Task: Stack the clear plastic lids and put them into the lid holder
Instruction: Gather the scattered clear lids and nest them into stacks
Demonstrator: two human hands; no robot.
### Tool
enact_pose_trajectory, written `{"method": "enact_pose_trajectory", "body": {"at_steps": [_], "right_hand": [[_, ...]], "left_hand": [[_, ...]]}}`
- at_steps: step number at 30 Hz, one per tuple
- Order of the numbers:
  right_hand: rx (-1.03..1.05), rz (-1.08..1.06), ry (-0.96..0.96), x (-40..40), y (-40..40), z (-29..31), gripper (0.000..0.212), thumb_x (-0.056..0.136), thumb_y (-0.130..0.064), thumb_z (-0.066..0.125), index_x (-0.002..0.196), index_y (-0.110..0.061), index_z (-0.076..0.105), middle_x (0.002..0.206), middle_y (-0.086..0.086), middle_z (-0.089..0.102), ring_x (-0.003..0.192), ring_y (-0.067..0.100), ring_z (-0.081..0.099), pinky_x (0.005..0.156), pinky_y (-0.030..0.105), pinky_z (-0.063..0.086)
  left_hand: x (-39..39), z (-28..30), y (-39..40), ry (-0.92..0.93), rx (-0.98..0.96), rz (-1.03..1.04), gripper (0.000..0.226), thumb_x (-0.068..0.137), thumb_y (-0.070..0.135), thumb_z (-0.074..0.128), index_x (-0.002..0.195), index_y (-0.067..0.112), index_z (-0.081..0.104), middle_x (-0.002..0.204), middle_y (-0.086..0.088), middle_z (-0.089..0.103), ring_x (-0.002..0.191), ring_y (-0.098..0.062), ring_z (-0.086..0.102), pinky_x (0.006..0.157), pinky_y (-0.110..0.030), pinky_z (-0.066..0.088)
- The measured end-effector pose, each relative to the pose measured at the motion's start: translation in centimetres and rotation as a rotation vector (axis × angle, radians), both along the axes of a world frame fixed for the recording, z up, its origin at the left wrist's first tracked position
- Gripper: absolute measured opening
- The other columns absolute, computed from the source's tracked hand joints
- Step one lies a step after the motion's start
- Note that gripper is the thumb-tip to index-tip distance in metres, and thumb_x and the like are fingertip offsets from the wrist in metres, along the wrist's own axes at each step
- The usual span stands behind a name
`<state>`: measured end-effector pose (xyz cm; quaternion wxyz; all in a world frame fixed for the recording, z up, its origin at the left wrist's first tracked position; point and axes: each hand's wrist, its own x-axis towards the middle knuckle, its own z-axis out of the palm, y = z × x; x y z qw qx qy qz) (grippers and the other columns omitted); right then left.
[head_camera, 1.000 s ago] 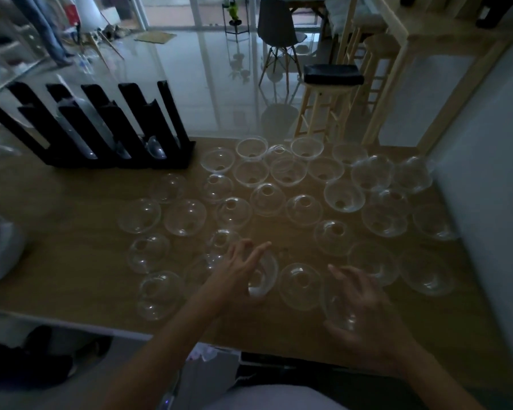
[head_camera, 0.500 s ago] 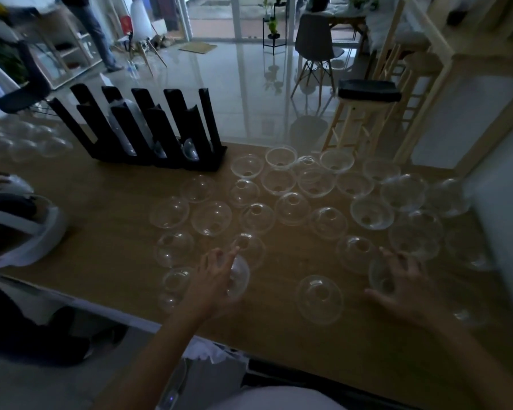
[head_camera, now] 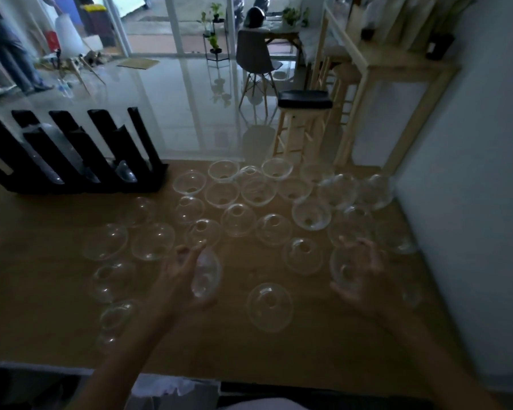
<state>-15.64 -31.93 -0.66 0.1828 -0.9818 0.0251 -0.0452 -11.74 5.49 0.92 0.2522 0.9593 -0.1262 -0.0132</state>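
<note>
Several clear dome lids are spread over the wooden table (head_camera: 42,329), some dome up, some rim up. My left hand (head_camera: 178,279) grips one clear lid (head_camera: 208,273), held on edge above the table's middle. My right hand (head_camera: 365,276) is closed around another clear lid (head_camera: 342,270) near the right side. A single lid (head_camera: 269,306) lies between the two hands. The black lid holder (head_camera: 80,161), with slanted slots, stands at the back left and has stacked lids in some slots.
A pale wall (head_camera: 471,202) runs along the table's right edge. A black-topped stool (head_camera: 304,113) and a wooden shelf unit (head_camera: 397,84) stand beyond the far edge. A person's legs (head_camera: 9,54) show at the far left on the glossy floor.
My view has swung up and to the left. My left hand has lifted its lid further off the table; my right hand has moved right and taken hold of a lid.
</note>
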Motion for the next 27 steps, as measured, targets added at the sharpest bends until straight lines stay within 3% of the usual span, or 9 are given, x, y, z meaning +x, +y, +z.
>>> {"method": "enact_pose_trajectory", "body": {"at_steps": [3, 6, 10, 17, 22, 27], "right_hand": [[-0.007, -0.169, -0.043, -0.8, -3.1, 0.4, 0.088, 0.065, -0.047, 0.08, 0.143, -0.028, 0.042, 0.148, 0.014, 0.033, 0.124, 0.037, 0.047, 0.092, 0.047, 0.053], [0.02, -0.309, 0.023, -1.8, -5.5, -0.2, 0.101, 0.062, -0.049, 0.082, 0.148, -0.033, 0.031, 0.148, 0.019, 0.031, 0.127, 0.04, 0.045, 0.098, 0.047, 0.049], [-0.086, -0.294, 0.218, -2.7, -6.5, -1.5, 0.103, 0.066, -0.07, 0.066, 0.151, -0.036, 0.019, 0.152, 0.015, 0.025, 0.134, 0.035, 0.034, 0.107, 0.044, 0.04], [-0.031, -0.244, 0.306, -3.8, -6.7, -3.2, 0.103, 0.069, -0.069, 0.063, 0.151, -0.041, 0.008, 0.159, 0.009, 0.014, 0.142, 0.034, 0.021, 0.11, 0.048, 0.032], [0.034, -0.27, 0.265, -4.4, -8.8, -2.6, 0.1, 0.066, -0.06, 0.065, 0.151, -0.04, 0.014, 0.155, 0.008, 0.021, 0.137, 0.032, 0.028, 0.108, 0.042, 0.039], [0.026, -0.34, 0.037, -3.1, -11.8, -0.5, 0.094, 0.062, -0.055, 0.07, 0.146, -0.032, 0.033, 0.141, 0.011, 0.041, 0.123, 0.033, 0.042, 0.099, 0.04, 0.043]], "left_hand": [[2.2, 2.1, -5.0, -0.1, -0.045, -0.107, 0.107, 0.055, 0.045, 0.083, 0.146, 0.033, 0.028, 0.136, -0.009, 0.036, 0.11, -0.017, 0.043, 0.081, -0.032, 0.046], [4.3, 2.7, -10.9, -0.091, -0.051, -0.246, 0.106, 0.06, 0.043, 0.082, 0.148, 0.031, 0.025, 0.14, -0.013, 0.033, 0.118, -0.024, 0.045, 0.087, -0.031, 0.043], [7.0, 2.2, -18.8, -0.019, 0.017, -0.392, 0.106, 0.064, 0.047, 0.078, 0.149, 0.032, 0.017, 0.143, -0.014, 0.029, 0.13, -0.032, 0.033, 0.102, -0.046, 0.042], [9.5, 0.6, -28.6, -0.011, 0.115, -0.521, 0.104, 0.065, 0.048, 0.077, 0.148, 0.029, 0.018, 0.14, -0.017, 0.032, 0.129, -0.034, 0.03, 0.103, -0.048, 0.038], [10.8, -0.9, -32.1, 0.04, 0.19, -0.534, 0.104, 0.065, 0.047, 0.077, 0.148, 0.029, 0.017, 0.142, -0.017, 0.028, 0.133, -0.038, 0.026, 0.104, -0.055, 0.037], [11.7, -2.1, -33.2, 0.064, 0.264, -0.569, 0.104, 0.068, 0.047, 0.075, 0.149, 0.027, 0.013, 0.143, -0.019, 0.025, 0.134, -0.041, 0.026, 0.105, -0.056, 0.039]]}}
